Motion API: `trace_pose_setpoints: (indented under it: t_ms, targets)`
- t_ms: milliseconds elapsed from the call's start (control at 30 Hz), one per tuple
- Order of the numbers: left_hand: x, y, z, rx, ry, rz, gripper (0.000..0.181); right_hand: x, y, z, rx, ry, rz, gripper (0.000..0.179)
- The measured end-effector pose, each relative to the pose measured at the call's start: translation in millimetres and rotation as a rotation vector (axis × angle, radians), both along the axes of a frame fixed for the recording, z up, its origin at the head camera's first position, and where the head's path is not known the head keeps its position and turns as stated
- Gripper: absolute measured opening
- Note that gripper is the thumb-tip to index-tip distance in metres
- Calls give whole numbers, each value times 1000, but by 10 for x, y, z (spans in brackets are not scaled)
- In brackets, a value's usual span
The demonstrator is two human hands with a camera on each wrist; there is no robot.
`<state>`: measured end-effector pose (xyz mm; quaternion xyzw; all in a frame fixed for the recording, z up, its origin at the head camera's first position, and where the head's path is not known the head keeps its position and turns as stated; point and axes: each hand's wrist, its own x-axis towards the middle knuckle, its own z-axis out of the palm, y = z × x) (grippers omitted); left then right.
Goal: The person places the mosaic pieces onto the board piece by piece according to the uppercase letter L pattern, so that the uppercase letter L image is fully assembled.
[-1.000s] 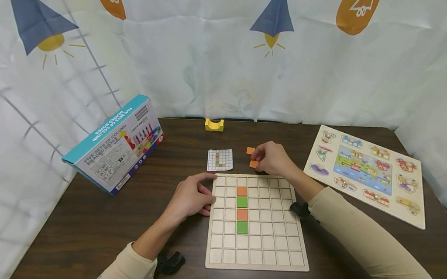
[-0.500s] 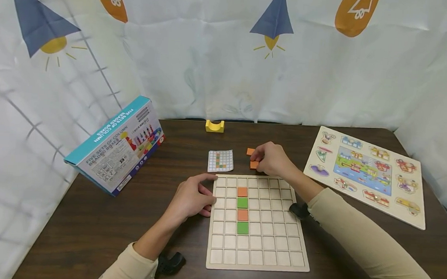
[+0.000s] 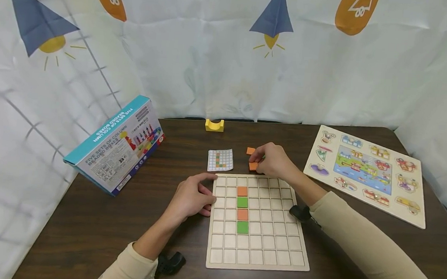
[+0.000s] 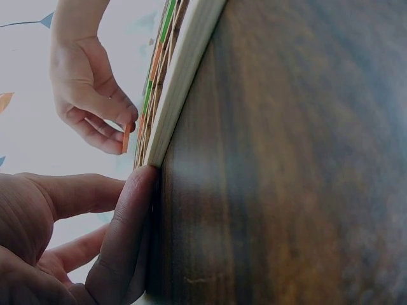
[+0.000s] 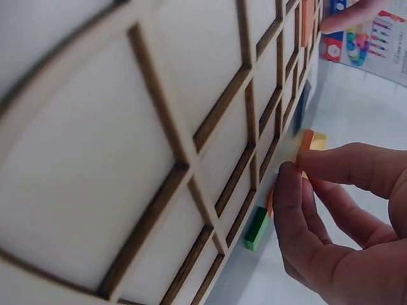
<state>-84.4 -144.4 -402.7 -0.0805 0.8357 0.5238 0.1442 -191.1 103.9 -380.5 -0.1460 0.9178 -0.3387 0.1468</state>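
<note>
A pale wooden grid board (image 3: 254,247) lies flat, with orange and green square tiles alternating in one column, including a green tile (image 3: 242,227). My left hand (image 3: 190,197) touches the board's left edge with its fingertips; in the left wrist view one finger (image 4: 130,216) rests against the side. Beyond the far edge, my right hand (image 3: 273,159) pinches an orange tile (image 3: 252,166), seen edge-on as a thin orange tile (image 4: 126,140) in the left wrist view. Another orange tile (image 3: 250,151) lies just behind. A green tile (image 5: 257,229) shows beneath the right hand in the right wrist view.
A small card (image 3: 220,160) printed with a coloured grid lies behind the board. A yellow arched block (image 3: 214,125) stands at the table's back edge. A toy box (image 3: 116,144) is at left, a picture puzzle board (image 3: 366,175) at right.
My right hand has barely shifted, and the orange tile in its fingers has tilted and moved slightly left. The left hand and the board stay in place.
</note>
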Motion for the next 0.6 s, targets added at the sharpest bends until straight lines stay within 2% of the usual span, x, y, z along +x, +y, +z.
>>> trace_pose_setpoints:
  t_ms: [600]
  targets:
    - [-4, -5, 4, 8, -7, -1, 59, 193, 18, 129, -52, -9, 14, 27]
